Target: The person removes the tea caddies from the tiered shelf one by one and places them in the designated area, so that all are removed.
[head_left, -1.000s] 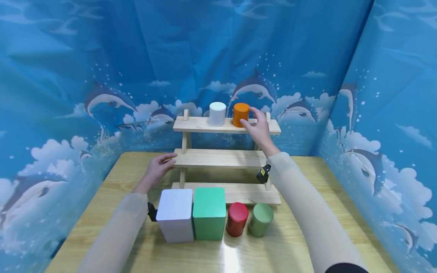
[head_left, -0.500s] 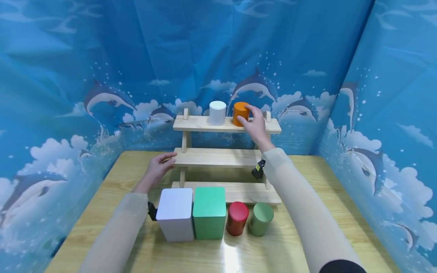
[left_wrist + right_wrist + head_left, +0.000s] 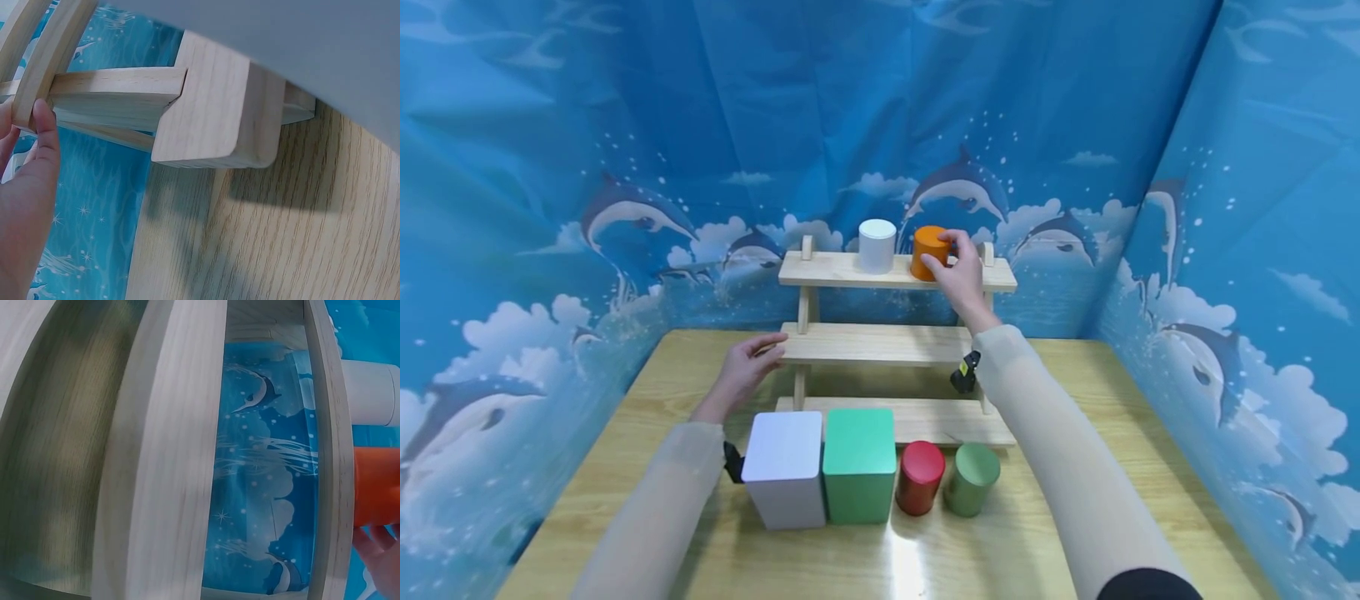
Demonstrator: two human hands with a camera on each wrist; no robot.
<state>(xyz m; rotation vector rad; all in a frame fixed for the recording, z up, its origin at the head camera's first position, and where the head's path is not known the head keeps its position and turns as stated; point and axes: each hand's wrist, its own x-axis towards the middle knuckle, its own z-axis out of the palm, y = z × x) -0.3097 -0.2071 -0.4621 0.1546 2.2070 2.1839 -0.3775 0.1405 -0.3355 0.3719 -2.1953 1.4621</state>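
Observation:
On the top shelf of a three-tier wooden stand [image 3: 880, 345], my right hand [image 3: 964, 279] holds an orange cylinder [image 3: 929, 255] from its right side, thumb in front and fingers behind. In the right wrist view, fingertips of the right hand [image 3: 382, 557] touch the orange cylinder [image 3: 377, 487]. A white cylinder [image 3: 877, 247] stands to its left, a small gap between them. My left hand [image 3: 741, 375] pinches the left end of the middle shelf. The left wrist view shows the left hand's thumb [image 3: 47, 128] against the board's edge [image 3: 37, 75].
In front of the stand, a white box [image 3: 785, 467], a green box [image 3: 860, 467], a red cylinder [image 3: 920, 479] and a green cylinder [image 3: 973, 481] form a row on the wooden table [image 3: 1045, 533]. A blue dolphin-print curtain [image 3: 625, 108] encloses the back and sides.
My right hand's fingers have drawn in on the orange cylinder, and the right forearm has swung slightly left. The cylinder has shifted slightly toward the shelf's front. The left hand stays in place.

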